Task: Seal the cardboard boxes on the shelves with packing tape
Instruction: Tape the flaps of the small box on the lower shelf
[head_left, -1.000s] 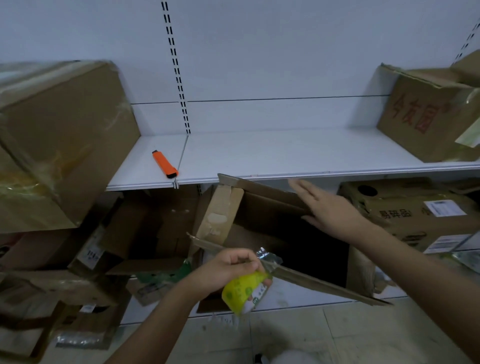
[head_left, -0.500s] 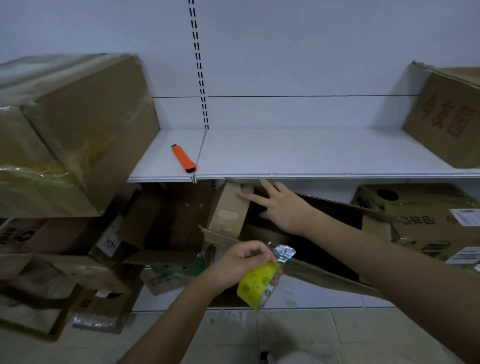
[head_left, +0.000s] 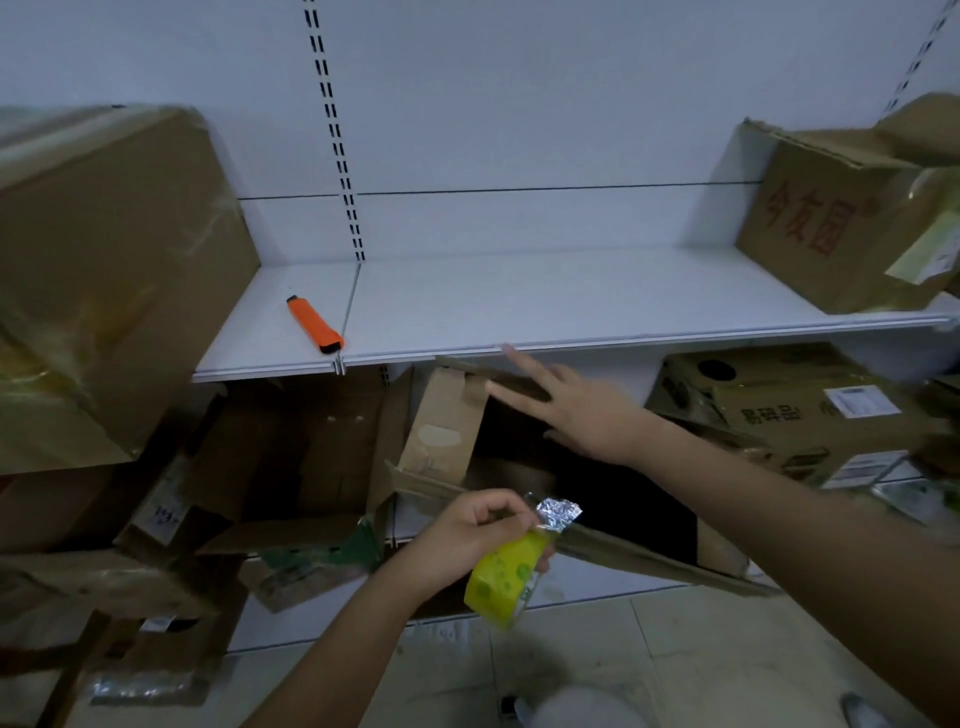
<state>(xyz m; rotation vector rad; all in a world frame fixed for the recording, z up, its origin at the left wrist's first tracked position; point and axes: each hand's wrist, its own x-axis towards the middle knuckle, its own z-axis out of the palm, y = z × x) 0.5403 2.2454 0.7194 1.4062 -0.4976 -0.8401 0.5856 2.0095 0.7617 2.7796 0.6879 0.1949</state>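
Below the orange cutter (head_left: 315, 325), the open box (head_left: 519, 467): light, floppy upper flap (head_left: 488, 375) under flat right hand (head_left: 582, 410); left hand's (head_left: 467, 535) grip holds, apparently, the tape roll (head_left: 506, 577).

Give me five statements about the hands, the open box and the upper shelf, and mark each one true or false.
1. The left hand grips a yellow roll of packing tape. True.
2. The right hand is curled round the orange utility knife. False: its fingers are straight, resting on the top flap of the open cardboard box, and the knife lies alone on the upper shelf.
3. The open box sits below the upper shelf. True.
4. The open box is already taped shut. False: its flaps stand open.
5. The box with red characters sits on the floor. False: it is on the upper shelf, at the right.
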